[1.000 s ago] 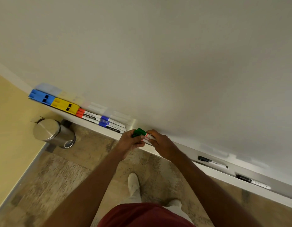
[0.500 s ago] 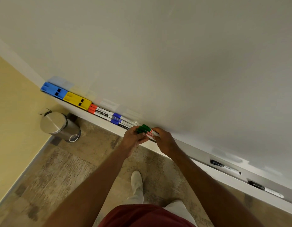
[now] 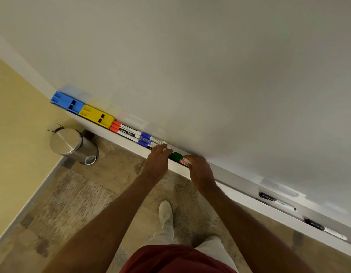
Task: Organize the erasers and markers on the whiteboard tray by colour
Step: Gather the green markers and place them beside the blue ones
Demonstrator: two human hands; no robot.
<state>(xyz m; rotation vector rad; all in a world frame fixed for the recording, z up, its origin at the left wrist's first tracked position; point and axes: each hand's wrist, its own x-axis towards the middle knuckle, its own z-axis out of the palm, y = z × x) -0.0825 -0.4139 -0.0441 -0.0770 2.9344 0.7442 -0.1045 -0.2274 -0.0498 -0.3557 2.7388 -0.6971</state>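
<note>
**Green markers going down beside the blue set**

Nearest the camera, both forearms reach up and away to the whiteboard tray [image 3: 131, 147], a narrow white ledge running from far left to near right. The right hand [image 3: 200, 170] has its fingers curled over the barrel end of the green markers [image 3: 177, 157], pinching them against the tray. The left hand [image 3: 156, 160] sits just left of the green caps, fingertips touching the right end of the blue markers [image 3: 149, 139]; whether it actually pinches anything cannot be told, since the fingers hide the contact.

Further left along the tray lie the red markers [image 3: 123, 130], touching the blue ones, then the yellow eraser [image 3: 96, 115] and the blue eraser [image 3: 67, 102], end to end. Well to the right, two black markers [image 3: 277, 201] and [image 3: 325, 229] lie apart from each other, not yet grouped.

Judging by look, the markers are light, stiff plastic tubes with smooth barrels, likely to roll on the shallow ledge. Holding several together by mid-barrel, as the right hand does, should keep them parallel; the caps are a poorer hold since they may pull off. The erasers look like hard, blocky shells, easy to slide along by their sides.

On the floor below the tray stands a steel pedal bin [image 3: 72, 144].
</note>
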